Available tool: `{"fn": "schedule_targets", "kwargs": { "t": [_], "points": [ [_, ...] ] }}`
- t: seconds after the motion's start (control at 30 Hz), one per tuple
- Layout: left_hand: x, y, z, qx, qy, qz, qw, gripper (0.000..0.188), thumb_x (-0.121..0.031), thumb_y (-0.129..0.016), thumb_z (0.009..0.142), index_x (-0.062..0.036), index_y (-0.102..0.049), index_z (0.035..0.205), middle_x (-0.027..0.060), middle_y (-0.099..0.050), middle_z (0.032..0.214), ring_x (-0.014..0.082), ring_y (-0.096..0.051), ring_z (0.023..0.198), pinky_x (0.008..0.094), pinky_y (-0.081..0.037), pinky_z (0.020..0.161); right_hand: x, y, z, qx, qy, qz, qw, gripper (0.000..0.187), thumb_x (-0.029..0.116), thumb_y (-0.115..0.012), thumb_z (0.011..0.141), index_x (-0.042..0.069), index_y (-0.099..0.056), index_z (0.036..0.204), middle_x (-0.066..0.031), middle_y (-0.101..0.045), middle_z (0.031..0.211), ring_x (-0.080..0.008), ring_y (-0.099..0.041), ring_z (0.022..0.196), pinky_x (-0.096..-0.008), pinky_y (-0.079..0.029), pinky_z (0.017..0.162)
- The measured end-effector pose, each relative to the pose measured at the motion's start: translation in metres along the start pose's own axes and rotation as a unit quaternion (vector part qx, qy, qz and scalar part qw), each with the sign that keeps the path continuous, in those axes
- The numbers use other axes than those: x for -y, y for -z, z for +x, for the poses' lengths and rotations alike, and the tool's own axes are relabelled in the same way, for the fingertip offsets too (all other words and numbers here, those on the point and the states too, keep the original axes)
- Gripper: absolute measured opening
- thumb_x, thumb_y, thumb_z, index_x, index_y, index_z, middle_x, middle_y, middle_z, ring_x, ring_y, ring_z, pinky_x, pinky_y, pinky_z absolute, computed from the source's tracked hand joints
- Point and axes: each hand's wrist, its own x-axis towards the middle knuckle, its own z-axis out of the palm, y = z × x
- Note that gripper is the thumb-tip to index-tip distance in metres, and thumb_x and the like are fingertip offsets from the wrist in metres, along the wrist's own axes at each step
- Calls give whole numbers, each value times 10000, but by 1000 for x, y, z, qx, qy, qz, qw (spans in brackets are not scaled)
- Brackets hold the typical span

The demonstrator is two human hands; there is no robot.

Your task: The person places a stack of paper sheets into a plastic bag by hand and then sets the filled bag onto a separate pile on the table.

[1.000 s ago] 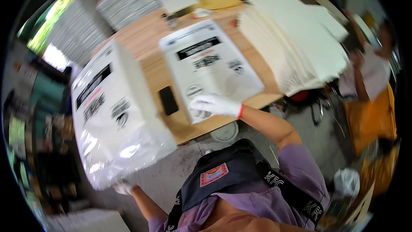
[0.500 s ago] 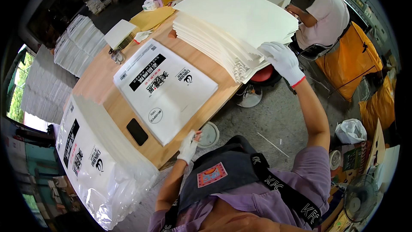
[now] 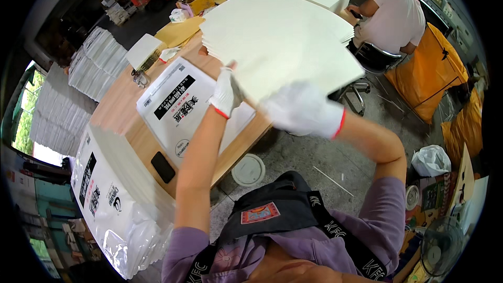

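A fanned stack of large white paper sheets [image 3: 283, 42] lies on the wooden table in front of me, its near corner reaching toward my hands. My left hand [image 3: 225, 94], in a white knit glove with bare fingertips showing, grips the left near edge of the sheets. Just under their near edge is my gloved right hand [image 3: 301, 109], smeared by motion so that its fingers cannot be made out. Beneath my left forearm lies a flat white printed package [image 3: 170, 102], partly covered by the arm.
A black phone [image 3: 163, 167] rests near the table's front edge. Plastic-wrapped paper packs [image 3: 112, 194] stand at the left. A white lidded bucket [image 3: 248, 170] is on the floor. A seated person [image 3: 395, 13] is at the far right, near an orange sack [image 3: 429, 73].
My left hand has risen from the table's front edge to the paper. My right hand has moved left from the stack's right corner. The upper sheets' near edge has shifted toward me.
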Motion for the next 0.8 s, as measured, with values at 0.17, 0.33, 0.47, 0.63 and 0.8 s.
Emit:
{"fn": "schedule_targets", "kwargs": {
  "t": [0.17,0.33,0.47,0.63,0.8],
  "points": [
    [-47,57,-78,7,-5,373,928,322,-90,-537,886,39,-548,1181,150,-636,1088,210,-638,895,343,-545,740,-33,-29,-54,-231,-169,250,925,459,258,-649,842,99,-558,1263,-184,-570,1216,-316,-587,1089,-405,-467,947],
    [-83,103,-120,68,15,338,939,318,-90,-532,907,75,-567,1176,124,-661,1056,166,-659,900,289,-533,795,-65,-96,-71,-129,-272,844,443,424,197,-602,912,5,-534,1285,-117,-603,1221,-149,-566,1121,-321,-492,907],
    [-39,69,-136,61,35,639,766,327,-204,-478,947,13,-624,1143,166,-639,1120,259,-624,1007,336,-498,902,-12,-101,-37,-114,-250,798,536,532,228,-638,885,-14,-493,1336,-123,-581,1272,-168,-552,1162,-312,-462,954],
    [124,0,-155,-66,-176,911,367,647,-185,-543,814,89,-330,1360,416,-264,1386,386,-650,875,451,-513,838,50,-93,-12,-62,-313,546,774,433,309,-637,876,2,-607,1180,-179,-655,1073,-253,-658,954,-337,-504,793],
    [93,44,-137,101,-82,733,667,749,-297,-667,820,-80,-293,1431,219,-265,1515,404,-607,1038,411,-485,904,57,-103,-15,-91,-349,437,824,283,258,-615,887,1,-666,996,-194,-663,896,-324,-665,769,-367,-503,685]
  ]
}}
